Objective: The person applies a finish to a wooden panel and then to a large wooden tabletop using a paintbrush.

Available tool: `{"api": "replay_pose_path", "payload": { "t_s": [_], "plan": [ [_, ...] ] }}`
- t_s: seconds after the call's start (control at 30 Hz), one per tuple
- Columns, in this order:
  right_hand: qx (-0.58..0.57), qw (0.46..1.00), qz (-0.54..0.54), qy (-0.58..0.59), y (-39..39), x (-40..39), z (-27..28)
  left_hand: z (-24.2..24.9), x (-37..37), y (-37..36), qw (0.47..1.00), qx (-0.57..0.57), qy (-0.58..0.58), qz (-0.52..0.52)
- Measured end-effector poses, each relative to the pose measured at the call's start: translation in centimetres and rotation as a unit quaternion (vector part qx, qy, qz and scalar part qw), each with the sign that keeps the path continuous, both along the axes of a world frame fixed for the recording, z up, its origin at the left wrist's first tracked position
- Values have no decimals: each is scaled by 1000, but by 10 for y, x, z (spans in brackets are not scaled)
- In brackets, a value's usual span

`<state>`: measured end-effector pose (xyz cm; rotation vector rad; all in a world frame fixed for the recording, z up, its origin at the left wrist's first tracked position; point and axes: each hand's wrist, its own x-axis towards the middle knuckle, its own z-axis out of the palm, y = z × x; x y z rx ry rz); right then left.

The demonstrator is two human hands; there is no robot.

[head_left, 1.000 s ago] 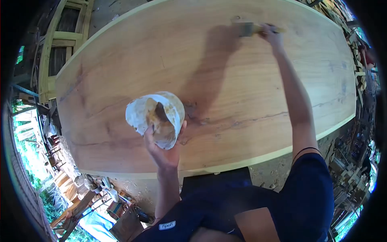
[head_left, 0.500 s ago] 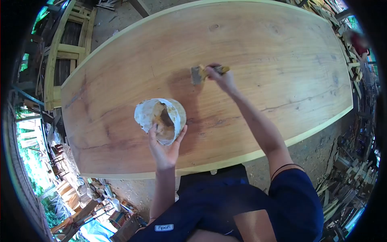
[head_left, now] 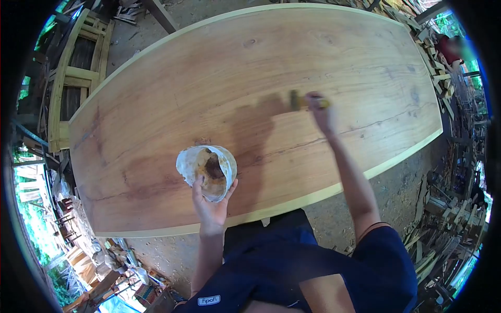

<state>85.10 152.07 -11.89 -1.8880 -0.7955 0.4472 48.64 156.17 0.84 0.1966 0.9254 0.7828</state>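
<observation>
My left hand (head_left: 213, 204) holds a whitish, cut-open container (head_left: 227, 163), its thumb on the near rim and fingers round the outside. Brownish residue and a dark patch show inside it. My right hand (head_left: 320, 108) is closed on the handle of a wide brush (head_left: 295, 100), somewhat blurred, with the bristle end pointing left over the large wooden panel (head_left: 365, 62). Darker, reddish-brown areas show on the panel around the container and left of the brush. A pale strip runs along the panel's edge.
A wooden frame (head_left: 78, 77) leans at the upper left. Scrap wood (head_left: 433, 237) is piled at the right. A person in red (head_left: 449, 49) is at the far upper right. Tools and clutter lie at the lower left, and shavings cover the floor.
My right hand and the brush have moved right across the panel. My left hand still holds the container, which sits slightly lower in view. The whole view has shifted a little.
</observation>
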Motion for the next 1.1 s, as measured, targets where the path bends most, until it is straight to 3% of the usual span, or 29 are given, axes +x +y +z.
{"api": "replay_pose_path", "payload": {
  "t_s": [0.03,0.07,0.17,0.3,0.4,0.47,0.5,0.57,0.6,0.7,0.73,0.8,0.83,0.9,1.0,1.1],
  "plan": [
    [63,996,39,53,23,-31,5,1,3,-2,1000,-3,0,3],
    [17,989,102,102,42,-48,9,5,7,-5,1000,0,-2,7],
    [67,980,116,146,86,-44,-13,20,19,-10,1000,14,19,4],
    [160,960,-27,229,54,81,-61,21,20,-25,999,17,-1,30],
    [179,946,-192,189,-38,137,-15,16,8,-33,999,3,-22,37],
    [103,954,-265,101,-91,171,-14,13,-1,-39,998,-4,-30,47],
    [104,954,-263,99,-100,160,1,13,-5,-43,999,2,-8,48],
    [-48,968,-209,-130,-105,120,40,13,-12,-47,999,14,23,47],
    [-80,974,-182,-106,-98,102,38,11,-16,-47,999,13,20,40],
    [20,1000,-5,0,-47,14,-1,4,-21,-41,999,20,25,25],
    [90,979,23,179,-32,-28,2,5,-21,-44,999,19,20,21],
    [86,950,42,298,-20,-72,2,8,-27,-49,999,31,14,20],
    [83,950,45,299,-31,-71,-4,10,-29,-54,999,29,15,24],
    [98,928,-61,356,-68,-53,-16,13,-37,-68,999,34,12,32],
    [66,944,-111,303,-149,-10,3,9,-55,-92,998,39,35,42],
    [7,965,-198,174,-208,35,12,-4,-74,-104,999,15,26,42]
  ]
}}
